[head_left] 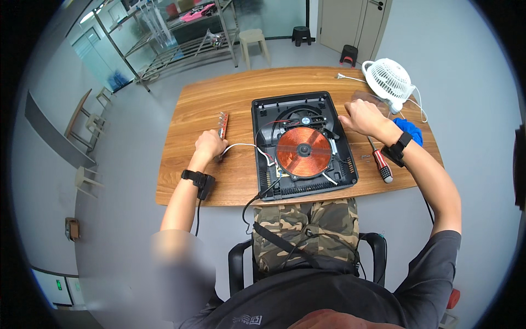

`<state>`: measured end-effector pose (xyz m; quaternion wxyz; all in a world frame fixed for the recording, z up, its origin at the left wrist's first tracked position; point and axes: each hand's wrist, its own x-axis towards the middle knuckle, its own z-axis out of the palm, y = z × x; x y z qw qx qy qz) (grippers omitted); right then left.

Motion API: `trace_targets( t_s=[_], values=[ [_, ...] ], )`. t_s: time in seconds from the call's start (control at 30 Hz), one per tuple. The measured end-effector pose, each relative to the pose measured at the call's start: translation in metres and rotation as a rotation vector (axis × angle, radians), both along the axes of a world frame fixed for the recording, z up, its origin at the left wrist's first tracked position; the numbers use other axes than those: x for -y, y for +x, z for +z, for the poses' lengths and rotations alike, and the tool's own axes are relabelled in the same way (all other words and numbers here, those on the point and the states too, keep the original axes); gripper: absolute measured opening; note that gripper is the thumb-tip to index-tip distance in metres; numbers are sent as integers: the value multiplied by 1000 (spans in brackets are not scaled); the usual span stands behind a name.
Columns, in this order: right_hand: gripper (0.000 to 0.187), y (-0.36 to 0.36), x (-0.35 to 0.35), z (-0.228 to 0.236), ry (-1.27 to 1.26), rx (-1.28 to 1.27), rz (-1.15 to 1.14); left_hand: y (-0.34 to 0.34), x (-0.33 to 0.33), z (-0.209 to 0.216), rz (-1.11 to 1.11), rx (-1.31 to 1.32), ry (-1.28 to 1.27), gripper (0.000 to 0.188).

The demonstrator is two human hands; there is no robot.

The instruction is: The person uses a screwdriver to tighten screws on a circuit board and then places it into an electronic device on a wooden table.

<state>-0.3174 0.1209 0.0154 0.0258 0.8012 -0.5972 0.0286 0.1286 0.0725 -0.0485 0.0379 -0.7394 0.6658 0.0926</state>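
An opened induction cooker (262, 118) lies on the table before me, its black housing showing a round copper coil (290, 148) and a fan (306, 121). Left of it, my left hand (210, 145) is closed on the near end of a narrow reddish circuit board (223, 125) with small parts along one side. A white cable (241, 145) runs from there into the housing. Just off the housing's right edge is my right hand (366, 116), fingers curled and thumb towards the rim; whatever is in its fingers is hidden.
A screwdriver (382, 165) with a red and black handle and some small screws (365, 157) lie on the wooden table (192, 109) at right. A white fan (388, 78) and blue cloth (409, 130) sit beyond. A black power cord (251, 202) hangs over the front edge.
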Motion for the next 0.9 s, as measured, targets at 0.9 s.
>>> trace_targets(
  t_s=[0.9],
  values=[
    [55, -16, 93, 7, 89, 111, 340, -131, 70, 53, -831, -221, -286, 30]
  ],
)
